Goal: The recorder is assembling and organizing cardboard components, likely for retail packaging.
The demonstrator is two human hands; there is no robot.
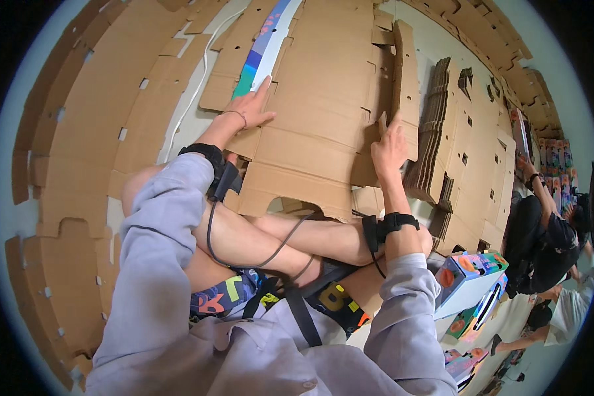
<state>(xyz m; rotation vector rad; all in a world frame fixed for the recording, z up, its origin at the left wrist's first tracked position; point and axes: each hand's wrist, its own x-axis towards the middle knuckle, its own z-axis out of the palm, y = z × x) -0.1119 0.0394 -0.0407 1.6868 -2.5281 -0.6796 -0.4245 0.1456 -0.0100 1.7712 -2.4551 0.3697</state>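
Note:
A flat brown cardboard box blank [317, 99] lies in front of me, over my crossed shins. My left hand [247, 109] rests on its left side with fingers apart, the fingertips touching a folded strip [270, 43] with a white face and a blue, purple and green printed edge. At the right side, my right hand [391, 148] has its thumb and index finger at the lower end of a raised cardboard flap [408, 82], seemingly pinching its edge. The other fingers of that hand are partly hidden.
Right of the blank stands a leaning stack of cut cardboard blanks [468, 152]. More cardboard sheets [79, 145] spread along the left. A white cable [206, 63] runs between. Colourful printed boxes [468, 274] sit by my right elbow. Another person [548, 231] works at far right.

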